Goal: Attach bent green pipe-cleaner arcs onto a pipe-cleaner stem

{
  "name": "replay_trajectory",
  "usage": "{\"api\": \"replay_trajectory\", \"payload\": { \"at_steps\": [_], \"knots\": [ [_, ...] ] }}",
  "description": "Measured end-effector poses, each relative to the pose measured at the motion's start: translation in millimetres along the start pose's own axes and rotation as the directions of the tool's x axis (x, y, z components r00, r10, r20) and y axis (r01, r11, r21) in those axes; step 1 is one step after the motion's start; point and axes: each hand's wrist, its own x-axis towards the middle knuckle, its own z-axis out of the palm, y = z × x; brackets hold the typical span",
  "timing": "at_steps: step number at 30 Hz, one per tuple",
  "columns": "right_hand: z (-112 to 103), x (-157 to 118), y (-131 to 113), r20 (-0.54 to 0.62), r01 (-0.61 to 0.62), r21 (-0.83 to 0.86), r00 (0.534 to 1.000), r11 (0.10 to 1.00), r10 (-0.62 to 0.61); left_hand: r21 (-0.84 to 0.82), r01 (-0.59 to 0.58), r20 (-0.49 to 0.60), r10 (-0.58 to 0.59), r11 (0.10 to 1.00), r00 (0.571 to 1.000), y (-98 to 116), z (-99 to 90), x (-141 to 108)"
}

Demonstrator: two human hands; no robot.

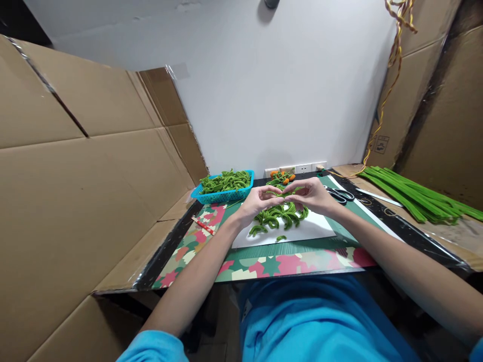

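Observation:
My left hand [259, 201] and my right hand [310, 195] meet fingertip to fingertip above a white sheet [317, 229]. Both are closed in a pinch on a short green fuzzy stem [283, 194], mostly hidden by the fingers. Below them, curled green fuzzy pieces [274, 221] lie in a loose pile on the sheet. One small curved piece [281, 238] rests apart, nearer the front.
A blue basket [224, 195] full of green pieces stands back left. Orange-tipped pieces [282, 177] lie behind the hands. Black scissors [340, 195], a white strip [379, 197] and long green stems [418, 193] are at right. A red pen-like item [203, 225] lies left. Cardboard walls flank the table.

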Motion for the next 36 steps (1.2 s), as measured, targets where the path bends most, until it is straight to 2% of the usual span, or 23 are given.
{"api": "replay_trajectory", "payload": {
  "at_steps": [4,7,16,22,28,34,36],
  "knots": [
    [-2.1,1.5,3.0,-0.067,0.018,0.019,0.998,1.000,-0.017,-0.043,-0.084,-0.093,0.079,0.996,0.993,-2.6,1.0,2.6],
    [-1.6,1.8,4.7,-0.073,0.018,0.019,0.997,1.000,-0.016,-0.047,-0.097,-0.151,0.089,0.994,0.985,-4.3,1.2,3.2],
    [0.0,1.7,5.5,-0.105,0.012,-0.009,0.994,1.000,-0.013,-0.105,-0.112,-0.230,0.085,0.988,0.969,-7.3,4.2,5.9],
    [0.8,4.0,9.2,-0.059,0.006,-0.070,0.998,0.998,-0.010,-0.108,-0.163,-0.272,0.129,0.981,0.954,-10.9,5.1,8.1],
    [7.1,2.8,4.7,-0.009,-0.024,-0.026,1.000,0.999,0.024,-0.175,-0.212,-0.222,0.172,0.961,0.960,-12.4,10.4,8.0],
    [6.2,2.8,7.2,-0.005,0.015,-0.121,1.000,0.992,-0.016,-0.075,-0.152,-0.331,0.119,0.986,0.936,-16.9,13.2,9.7],
    [6.0,3.1,8.6,-0.009,0.065,-0.187,0.998,0.980,-0.068,-0.057,-0.153,-0.322,0.127,0.987,0.938,-16.6,13.9,9.3]
  ]
}}
